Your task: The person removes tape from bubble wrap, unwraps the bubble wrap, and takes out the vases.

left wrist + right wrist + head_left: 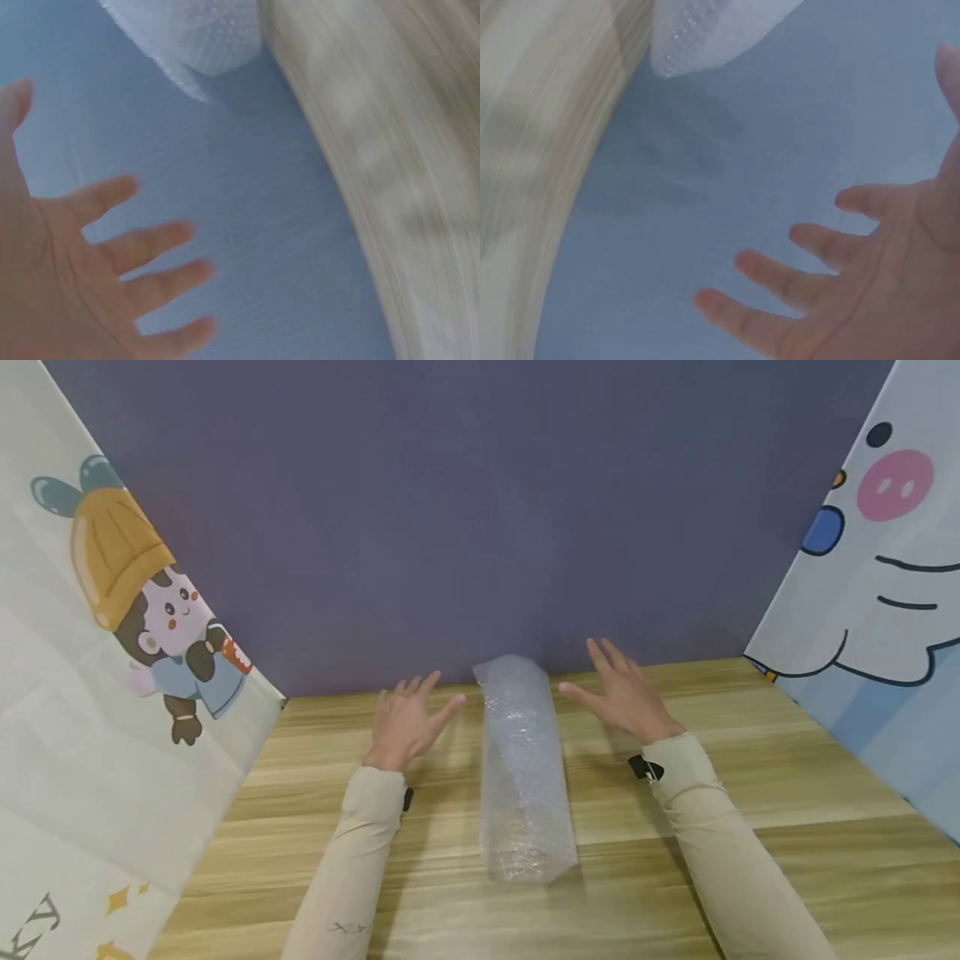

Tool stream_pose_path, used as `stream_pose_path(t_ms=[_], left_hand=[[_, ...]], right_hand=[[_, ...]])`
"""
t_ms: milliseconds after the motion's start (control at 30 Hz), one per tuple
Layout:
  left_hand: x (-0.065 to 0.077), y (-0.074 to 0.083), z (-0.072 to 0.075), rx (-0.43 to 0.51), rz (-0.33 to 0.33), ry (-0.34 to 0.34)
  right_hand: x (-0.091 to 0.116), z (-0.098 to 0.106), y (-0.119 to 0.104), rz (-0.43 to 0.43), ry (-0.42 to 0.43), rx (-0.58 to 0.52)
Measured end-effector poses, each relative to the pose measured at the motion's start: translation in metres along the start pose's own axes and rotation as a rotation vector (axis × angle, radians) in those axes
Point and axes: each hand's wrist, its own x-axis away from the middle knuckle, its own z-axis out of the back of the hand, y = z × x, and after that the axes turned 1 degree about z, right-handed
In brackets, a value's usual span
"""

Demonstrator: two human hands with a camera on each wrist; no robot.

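Note:
A long roll of clear bubble wrap (525, 768) lies on the wooden table, its far end close to the back panel. To its left is my left hand (405, 722), fingers spread and apart from the roll. On the other side my right hand (626, 697) is held with thumb and fingers spread, also holding nothing. The left wrist view shows the open palm (67, 262) and one end of the bubble wrap (210, 37) above it. In the right wrist view, the right palm (900, 277) faces the camera, with the wrap's corner (697, 37) at the top.
The wood-grain table (300, 827) ends at a dark blue-grey back panel (480, 510). A white side panel with a cartoon child (180, 635) stands on the left. Another with a pig-nosed cartoon (900, 543) stands on the right.

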Motion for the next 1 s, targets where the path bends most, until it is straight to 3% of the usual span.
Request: stream_pose_path(t_ms=[133, 367, 500, 700, 1000], left_hand=[[0.003, 0.003, 0.002, 0.086, -0.016, -0.099], [0.008, 0.011, 0.002, 0.216, -0.179, -0.292], [0.01, 0.017, 0.002, 0.281, -0.219, -0.377], [0.011, 0.022, 0.002, 0.347, -0.241, -0.444], [0.013, 0.025, 0.0, 0.365, -0.215, -0.503]], right_hand=[[0.002, 0.001, -0.007, 0.016, -0.032, -0.039], [0.003, 0.0, -0.018, 0.082, -0.067, -0.123], [0.004, -0.001, -0.025, 0.123, -0.092, -0.213], [0.006, -0.004, -0.033, 0.167, -0.132, -0.289], [0.005, -0.014, -0.039, 0.212, -0.232, -0.294]])
